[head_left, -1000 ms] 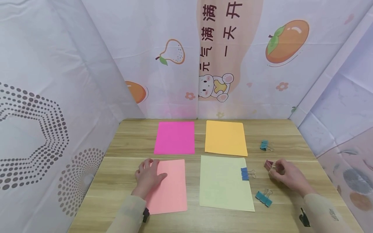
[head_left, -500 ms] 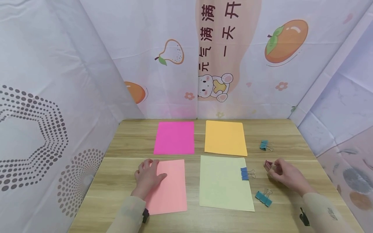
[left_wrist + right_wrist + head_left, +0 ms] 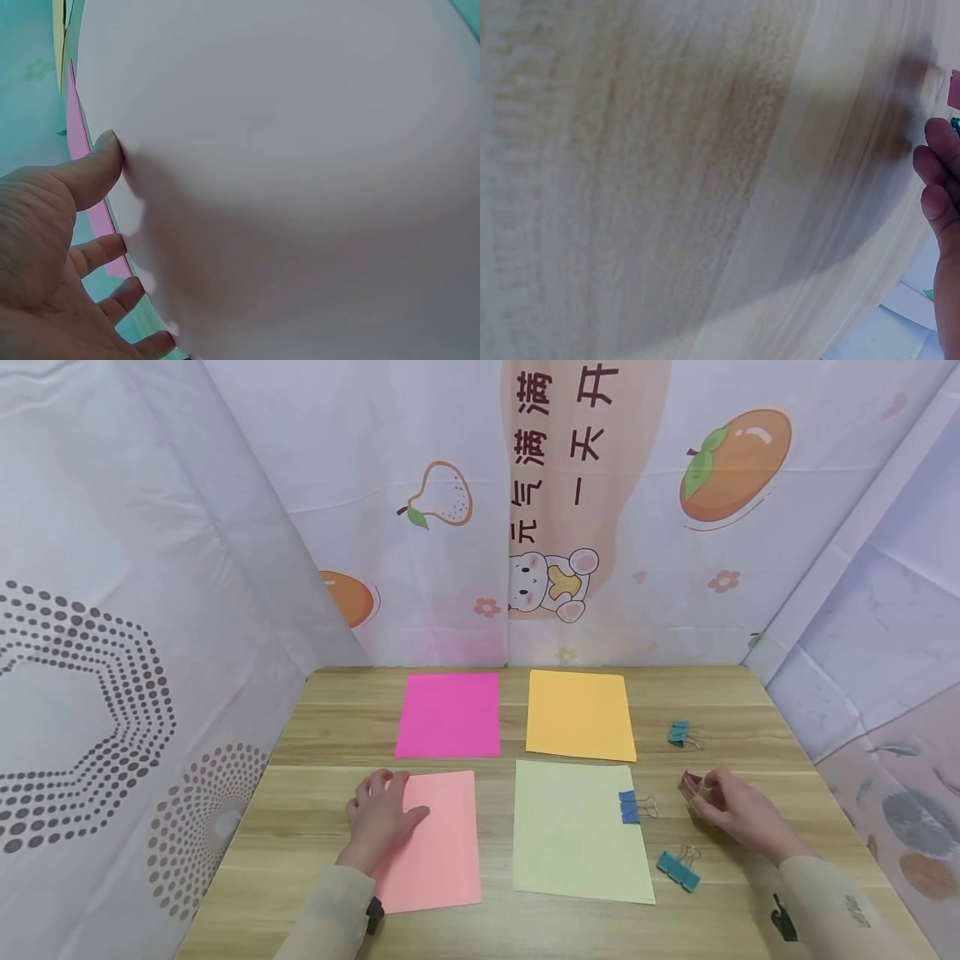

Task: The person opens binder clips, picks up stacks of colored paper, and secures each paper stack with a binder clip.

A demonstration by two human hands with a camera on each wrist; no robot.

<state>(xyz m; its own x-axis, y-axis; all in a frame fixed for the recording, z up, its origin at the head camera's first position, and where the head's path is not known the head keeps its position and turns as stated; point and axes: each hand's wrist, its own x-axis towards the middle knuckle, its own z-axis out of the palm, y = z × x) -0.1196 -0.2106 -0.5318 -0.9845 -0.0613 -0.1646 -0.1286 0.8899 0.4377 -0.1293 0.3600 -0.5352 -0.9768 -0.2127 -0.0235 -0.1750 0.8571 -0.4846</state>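
Note:
In the head view my left hand (image 3: 381,818) rests over the left edge of a salmon-pink sheet of paper (image 3: 442,852), thumb spread toward its middle. The left wrist view shows the fingertips along the edge of this sheet (image 3: 300,135). On the right side of the table my right hand (image 3: 738,810) pinches a dark red binder clip (image 3: 689,782) at its wire handle, thumb and fingers brought together. A corner of the red clip (image 3: 955,90) shows at the right edge of the right wrist view, just beyond the fingertips.
A blue binder clip (image 3: 630,807) grips the right edge of pale green paper (image 3: 577,835). Teal clips lie nearby, a smaller one (image 3: 679,733) behind and a larger one (image 3: 678,871) in front. Magenta paper (image 3: 450,714) and orange paper (image 3: 580,714) lie toward the curtain (image 3: 450,577).

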